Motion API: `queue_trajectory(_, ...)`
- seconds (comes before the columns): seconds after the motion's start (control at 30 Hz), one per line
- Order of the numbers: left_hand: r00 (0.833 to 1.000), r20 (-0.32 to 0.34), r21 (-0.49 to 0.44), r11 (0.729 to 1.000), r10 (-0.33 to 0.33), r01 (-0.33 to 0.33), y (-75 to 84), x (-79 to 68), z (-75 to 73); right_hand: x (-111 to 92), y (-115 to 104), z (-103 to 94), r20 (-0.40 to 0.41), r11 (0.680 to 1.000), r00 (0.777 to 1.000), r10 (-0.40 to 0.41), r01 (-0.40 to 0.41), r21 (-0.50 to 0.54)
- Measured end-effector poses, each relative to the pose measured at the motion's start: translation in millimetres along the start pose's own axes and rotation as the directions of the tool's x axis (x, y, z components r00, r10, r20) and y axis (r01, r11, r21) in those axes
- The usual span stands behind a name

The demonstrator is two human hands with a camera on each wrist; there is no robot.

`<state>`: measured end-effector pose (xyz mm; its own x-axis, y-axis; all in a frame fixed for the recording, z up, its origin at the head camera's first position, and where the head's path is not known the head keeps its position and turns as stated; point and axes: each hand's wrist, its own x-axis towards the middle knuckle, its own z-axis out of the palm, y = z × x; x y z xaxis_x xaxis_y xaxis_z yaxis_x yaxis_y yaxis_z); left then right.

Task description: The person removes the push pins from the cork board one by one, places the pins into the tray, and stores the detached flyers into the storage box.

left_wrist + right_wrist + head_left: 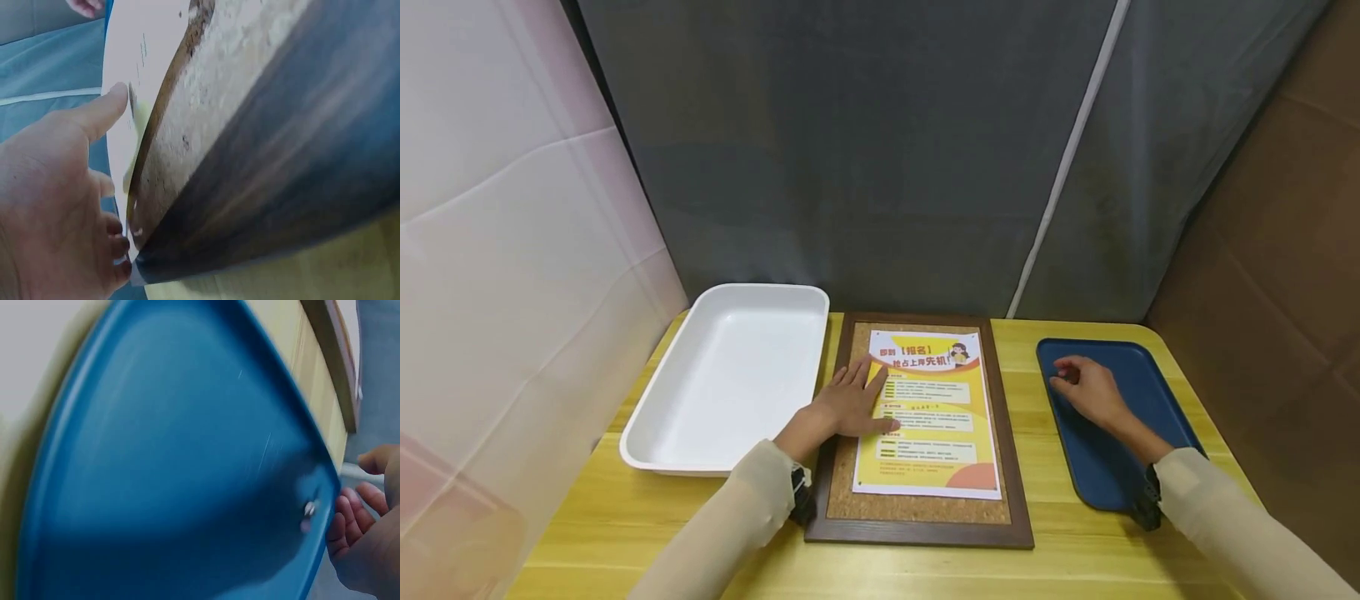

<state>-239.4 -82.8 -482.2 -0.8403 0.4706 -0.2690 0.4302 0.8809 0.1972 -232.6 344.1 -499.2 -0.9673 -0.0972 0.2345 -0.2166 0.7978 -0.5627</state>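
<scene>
A yellow and white printed poster (925, 458) lies on a cork board (917, 507) with a dark brown wooden frame (917, 533). Small dark dots, too small to identify, show at its corners. My left hand (853, 400) rests flat across the poster's left edge and the frame, fingers spread. Over the blue tray (1120, 367) is my right hand (1093, 392), its fingers loosely bent and the thumb apart from them. In the right wrist view a tiny shiny piece (309, 509) lies in the tray near the fingertips; its kind is unclear.
To the left of the board stands a white rectangular tray (752, 375). Everything sits on a yellow wood-grain table (1052, 550). A grey curtain (865, 167) closes off the back, with a pale wall (512, 250) at left and a brown one (1285, 250) at right.
</scene>
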Motion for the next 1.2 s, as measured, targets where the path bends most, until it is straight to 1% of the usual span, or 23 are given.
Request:
queue_trajectory(0.1, 0.999, -0.045, -0.022, 1.0, -0.008, 0.007, 3.3, -1.4, 1.2, 0, -12, 5.0, 0.015, 1.0, 1.0, -0.003, 0.003, 0.014)
queue_trajectory(0.2, 0.994, -0.108, -0.043, 0.999, -0.022, 0.017, 7.7, -2.6, 2.9, 1, -23, 10.7, 0.033, 1.0, 0.999, 0.005, -0.006, 0.026)
queue_trajectory(0.33, 0.981, -0.185, -0.083, 0.996, -0.052, 0.037, 13.7, -3.6, 6.2, 2, -39, 18.8, 0.056, 0.999, 0.998, 0.008, -0.011, 0.05)
queue_trajectory(0.47, 0.966, -0.239, -0.144, 0.987, -0.098, 0.065, 19.5, -4.6, 7.5, 2, -56, 26.7, 0.085, 0.997, 0.996, 0.02, -0.027, 0.079)
queue_trajectory(0.53, 0.96, -0.252, -0.181, 0.98, -0.123, 0.079, 21.6, -4.4, 8.1, 3, -63, 31.0, 0.106, 0.995, 0.994, 0.025, -0.035, 0.095)
queue_trajectory(0.63, 0.955, -0.256, -0.232, 0.969, -0.147, 0.087, 23.3, -2.9, 9.4, 3, -73, 37.1, 0.136, 0.991, 0.99, 0.033, -0.05, 0.121)
queue_trajectory(0.73, 0.958, -0.243, -0.274, 0.958, -0.151, 0.082, 23.8, -2.5, 10.0, 3, -80, 43.6, 0.154, 0.987, 0.987, 0.039, -0.062, 0.151)
queue_trajectory(0.87, 0.963, -0.215, -0.335, 0.939, -0.163, 0.084, 25.3, -3.6, 10.2, 2, -87, 52.1, 0.161, 0.982, 0.985, 0.067, -0.094, 0.164)
queue_trajectory(0.9, 0.963, -0.214, -0.346, 0.935, -0.163, 0.081, 23.4, -2.4, 13.7, 2, -88, 54.1, 0.163, 0.982, 0.984, 0.07, -0.097, 0.162)
queue_trajectory(1.0, 0.965, -0.197, -0.369, 0.925, -0.174, 0.091, 24.8, -2.8, 15.3, 1, -92, 59.8, 0.158, 0.981, 0.983, 0.088, -0.114, 0.16)
queue_trajectory(1.1, 0.967, -0.175, -0.364, 0.925, -0.187, 0.113, 26.6, -3.5, 14.5, 1, -96, 64.2, 0.152, 0.981, 0.985, 0.083, -0.107, 0.163)
queue_trajectory(1.17, 0.967, -0.151, -0.359, 0.923, -0.203, 0.137, 30.9, -6.1, 9.2, 1, -97, 67.7, 0.146, 0.98, 0.985, 0.089, -0.113, 0.165)
queue_trajectory(1.2, 0.967, -0.152, -0.357, 0.924, -0.204, 0.138, 31.0, -5.9, 9.4, 0, -97, 69.1, 0.144, 0.98, 0.986, 0.086, -0.109, 0.164)
